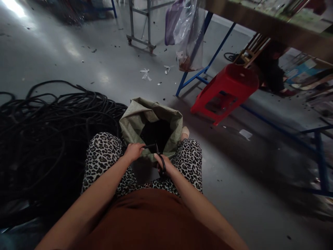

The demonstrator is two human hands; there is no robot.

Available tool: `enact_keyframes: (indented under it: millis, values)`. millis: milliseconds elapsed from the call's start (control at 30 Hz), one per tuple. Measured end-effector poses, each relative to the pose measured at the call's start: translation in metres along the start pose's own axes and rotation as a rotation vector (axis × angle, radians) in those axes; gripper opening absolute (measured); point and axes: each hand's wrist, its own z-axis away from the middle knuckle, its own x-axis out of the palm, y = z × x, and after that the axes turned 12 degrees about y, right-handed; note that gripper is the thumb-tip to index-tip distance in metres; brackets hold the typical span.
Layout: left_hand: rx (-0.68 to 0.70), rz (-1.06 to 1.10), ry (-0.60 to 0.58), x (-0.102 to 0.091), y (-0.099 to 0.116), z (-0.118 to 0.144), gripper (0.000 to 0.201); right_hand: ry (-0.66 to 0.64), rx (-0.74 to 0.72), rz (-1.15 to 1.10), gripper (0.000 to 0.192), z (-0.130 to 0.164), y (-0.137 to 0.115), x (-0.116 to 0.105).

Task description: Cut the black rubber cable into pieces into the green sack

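My left hand point(134, 151) is closed on a thin black cord point(148, 146), whose end sticks out to the right. In my right hand point(163, 163) is a pair of scissors point(162, 164) with black handles, its blades pointing up beside the end of the cord. Both hands are over the near rim of a grey-green woven sack point(131, 122) that stands between my knees with its mouth folded wide. Dark pieces point(156, 131) lie inside the sack, too dim to make out singly.
A large tangled heap of black cord point(52, 128) lies on the floor to my left. To the right, a red plastic stool point(226, 92) stands tilted in view by a blue-legged workbench point(249, 17). Plastic bags point(191, 38) hang from the bench. Another person's leg point(273, 76) shows under it.
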Motion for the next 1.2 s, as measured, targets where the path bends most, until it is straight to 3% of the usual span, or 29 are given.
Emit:
enact_keyframes:
  millis: [200,833,1200]
  values:
    - [0.008,-0.006,0.023,0.0,0.0,0.0,0.035,-0.098,-0.047,-0.059,0.048,-0.005,0.012,0.005]
    - [0.094,-0.017,-0.014,0.0,0.006,0.003,0.033,-0.089,-0.054,0.014,0.052,-0.006,0.002,0.006]
    - [0.118,0.007,-0.018,-0.003,0.007,0.003,0.032,-0.052,-0.064,-0.008,0.042,-0.005,0.0,0.007]
